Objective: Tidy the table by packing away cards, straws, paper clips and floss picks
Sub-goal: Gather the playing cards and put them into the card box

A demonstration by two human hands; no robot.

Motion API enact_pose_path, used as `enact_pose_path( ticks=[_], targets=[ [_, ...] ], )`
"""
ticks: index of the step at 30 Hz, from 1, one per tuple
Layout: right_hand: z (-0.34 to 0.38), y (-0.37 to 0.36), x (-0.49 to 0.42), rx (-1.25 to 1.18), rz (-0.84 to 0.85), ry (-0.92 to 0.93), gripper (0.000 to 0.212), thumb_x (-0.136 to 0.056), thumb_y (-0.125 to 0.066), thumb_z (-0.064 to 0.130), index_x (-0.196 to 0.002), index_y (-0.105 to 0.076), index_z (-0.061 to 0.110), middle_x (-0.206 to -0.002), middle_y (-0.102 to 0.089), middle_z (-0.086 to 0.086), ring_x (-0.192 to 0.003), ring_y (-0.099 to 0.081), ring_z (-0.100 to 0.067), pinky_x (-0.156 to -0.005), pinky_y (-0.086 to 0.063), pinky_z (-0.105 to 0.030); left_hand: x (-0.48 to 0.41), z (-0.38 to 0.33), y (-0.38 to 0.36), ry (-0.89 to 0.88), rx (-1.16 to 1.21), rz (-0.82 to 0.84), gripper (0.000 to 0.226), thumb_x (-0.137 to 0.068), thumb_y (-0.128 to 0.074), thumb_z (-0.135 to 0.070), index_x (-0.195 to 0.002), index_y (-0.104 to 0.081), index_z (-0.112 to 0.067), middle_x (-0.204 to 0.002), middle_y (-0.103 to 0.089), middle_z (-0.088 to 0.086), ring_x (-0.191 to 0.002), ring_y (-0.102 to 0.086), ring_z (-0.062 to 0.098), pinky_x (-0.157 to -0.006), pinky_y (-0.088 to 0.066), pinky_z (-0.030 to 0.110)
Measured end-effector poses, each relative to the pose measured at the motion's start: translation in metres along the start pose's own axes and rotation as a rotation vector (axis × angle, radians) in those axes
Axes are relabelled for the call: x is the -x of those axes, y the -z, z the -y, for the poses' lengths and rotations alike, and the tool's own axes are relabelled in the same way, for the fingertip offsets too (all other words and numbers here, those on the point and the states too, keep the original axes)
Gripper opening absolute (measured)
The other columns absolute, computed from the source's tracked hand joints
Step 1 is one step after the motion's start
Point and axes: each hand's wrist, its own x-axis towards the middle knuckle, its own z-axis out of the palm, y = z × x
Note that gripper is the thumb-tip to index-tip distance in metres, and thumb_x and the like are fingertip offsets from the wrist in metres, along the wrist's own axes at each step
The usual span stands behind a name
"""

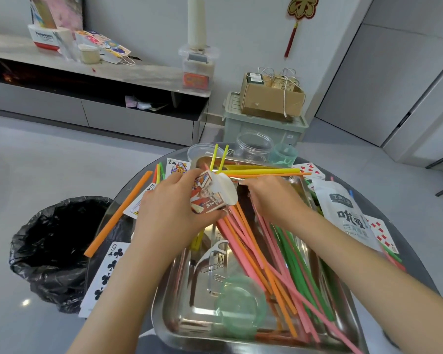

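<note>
I'm working over the steel tray (179, 325), crowded right to its rims with straws (253, 254) running lengthwise from far-left toward near-right. My left hand (172, 213) is gripping the card box (207, 198), flap open toward the right. My right hand (271, 198) is curling, seemingly around cards, though they're hidden.

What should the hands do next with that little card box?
Probably the right hand should pick a loose card, such as the nine of clubs, and slide it into the card box. The left hand holds the box with its flap open, and cards lie scattered around the metal tray.
</note>
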Motion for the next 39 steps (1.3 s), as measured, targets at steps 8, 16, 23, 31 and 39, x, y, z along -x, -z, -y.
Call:
enact_pose_path(
  ticks=[8, 16, 23, 31, 39],
  targets=[
    [0.024, 0.075, 0.049, -0.845, -0.525, -0.273, 0.020, -0.094, -0.056, 0.009, -0.095, -0.066, 0.026, -0.078, -0.067, 0.012, -0.074, -0.066, -0.008, -0.070, -0.053, -0.026, 0.014, 0.000, 0.012, -0.027, 0.034, -0.025, 0.074, -0.069, -0.074, -0.055, -0.132, -0.046, -0.029, -0.108, -0.053, -0.013, -0.101, -0.054, 0.013, -0.090, -0.047, 0.040],
    [0.056, 0.108, 0.075, -1.073, -0.305, -0.302, 0.025, -0.093, -0.055, 0.005, -0.092, -0.067, 0.027, -0.084, -0.068, 0.016, -0.081, -0.068, 0.002, -0.065, -0.053, -0.013, 0.050, -0.005, 0.027, -0.098, 0.125, 0.009, 0.081, -0.065, -0.077, -0.052, -0.136, -0.044, -0.032, -0.112, -0.054, -0.017, -0.103, -0.055, 0.009, -0.092, -0.047, 0.034],
    [0.078, 0.123, 0.085, -1.056, -0.223, -0.285, 0.028, -0.092, -0.057, 0.007, -0.083, -0.065, 0.032, -0.075, -0.070, 0.016, -0.069, -0.067, 0.004, -0.057, -0.051, -0.010, 0.078, 0.000, 0.040, -0.139, 0.106, 0.020, 0.079, -0.067, -0.074, -0.056, -0.135, -0.042, -0.031, -0.120, -0.055, -0.013, -0.104, -0.056, 0.008, -0.091, -0.050, 0.038],
    [0.115, 0.107, 0.090, -0.929, -0.563, -0.347, 0.008, -0.093, -0.057, 0.010, -0.089, -0.062, 0.015, -0.081, -0.071, 0.008, -0.076, -0.068, -0.011, -0.066, -0.057, -0.041, 0.087, -0.002, 0.048, -0.124, 0.147, -0.029, 0.080, -0.066, -0.070, -0.060, -0.135, -0.043, -0.029, -0.121, -0.056, -0.011, -0.103, -0.053, 0.005, -0.085, -0.045, 0.020],
    [0.120, 0.110, 0.091, -0.984, -0.281, -0.284, 0.004, -0.090, -0.062, 0.008, -0.090, -0.058, 0.011, -0.077, -0.070, 0.004, -0.074, -0.068, -0.001, -0.051, -0.052, -0.015, 0.087, 0.003, 0.050, -0.125, 0.082, -0.011, 0.081, -0.065, -0.068, -0.065, -0.134, -0.043, -0.032, -0.119, -0.056, -0.015, -0.098, -0.053, 0.000, -0.073, -0.039, 0.010]
  ],
)
